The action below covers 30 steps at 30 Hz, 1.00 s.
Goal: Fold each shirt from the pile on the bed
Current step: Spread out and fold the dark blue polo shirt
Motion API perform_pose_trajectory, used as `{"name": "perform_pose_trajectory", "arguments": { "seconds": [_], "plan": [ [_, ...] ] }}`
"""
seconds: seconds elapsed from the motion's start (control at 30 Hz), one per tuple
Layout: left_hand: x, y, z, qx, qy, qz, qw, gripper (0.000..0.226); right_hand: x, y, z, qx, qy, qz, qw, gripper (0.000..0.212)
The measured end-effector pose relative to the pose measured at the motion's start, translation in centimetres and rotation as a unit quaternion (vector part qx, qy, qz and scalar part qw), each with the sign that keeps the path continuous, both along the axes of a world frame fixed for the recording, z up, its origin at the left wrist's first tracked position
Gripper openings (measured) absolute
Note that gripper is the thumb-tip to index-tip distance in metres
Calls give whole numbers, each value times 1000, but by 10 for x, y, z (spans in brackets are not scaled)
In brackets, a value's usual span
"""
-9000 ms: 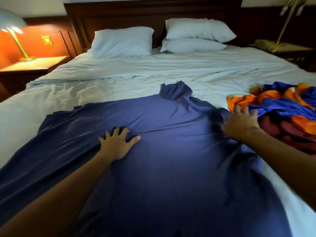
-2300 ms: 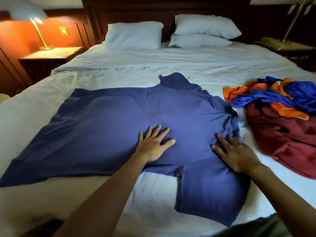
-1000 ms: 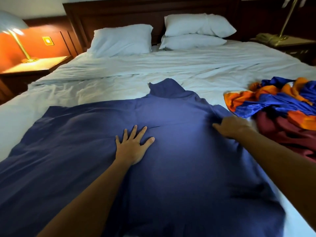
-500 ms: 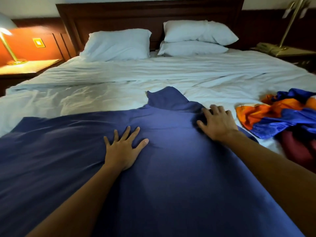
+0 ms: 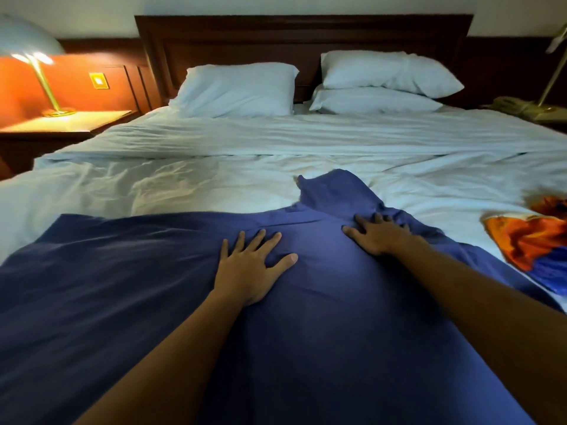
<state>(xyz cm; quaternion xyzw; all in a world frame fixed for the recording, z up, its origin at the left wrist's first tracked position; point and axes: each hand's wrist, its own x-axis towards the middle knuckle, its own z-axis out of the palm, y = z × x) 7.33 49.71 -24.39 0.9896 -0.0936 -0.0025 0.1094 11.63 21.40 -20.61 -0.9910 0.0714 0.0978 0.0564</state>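
Note:
A large navy blue shirt (image 5: 122, 286) lies spread across the near part of the white bed (image 5: 276, 154), its collar pointing toward the pillows. My left hand (image 5: 250, 265) presses flat on the middle of the shirt, fingers spread. My right hand (image 5: 379, 237) rests flat on the shirt just below the collar, fingers straight. At the right edge lies the pile of shirts (image 5: 534, 243), orange and blue cloth showing, partly cut off by the frame.
Three white pillows (image 5: 236, 90) lean against the dark wooden headboard (image 5: 300, 35). A lit lamp (image 5: 36, 72) stands on the left nightstand (image 5: 64, 124). Another nightstand with a phone (image 5: 521, 107) is at the far right.
My right hand has slid left along the shirt from its right shoulder to just below the collar. My left hand stays pressed on the middle. The view has moved closer and left.

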Motion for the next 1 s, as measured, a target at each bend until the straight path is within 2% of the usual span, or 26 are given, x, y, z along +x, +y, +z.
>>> {"name": "perform_pose_trajectory", "arguments": {
  "seconds": [0.13,0.33,0.47,0.57,0.67,0.73,0.8,0.83,0.93,1.0],
  "plan": [
    [8,3,-4,-7,-36,-10,999,77,17,11,-4,-8,18,-45,999,74],
    [4,9,-9,-22,-85,-9,996,87,-13,17,-25,-30,-50,-41,997,68],
    [-27,66,-2,44,-70,-9,997,100,-70,19,-32,-23,-58,-16,998,66],
    [-50,150,9,70,-43,103,991,97,-113,19,-33,-30,-54,7,998,68],
    [-83,224,22,71,51,246,965,84,-158,28,-29,-44,-68,15,997,66],
    [-110,244,28,81,68,269,957,85,-188,39,-24,-35,-72,14,997,88],
    [-139,237,34,64,28,200,977,87,-213,48,-21,-18,-73,11,997,104],
    [-156,229,37,39,7,137,990,91,-226,53,-19,-11,-71,8,997,103],
    [-209,201,43,-8,34,-43,998,91,-262,66,-15,-6,-68,8,998,73],
    [-235,193,40,18,72,-58,996,89,-289,71,-12,-3,-50,15,999,67]
  ]
}}
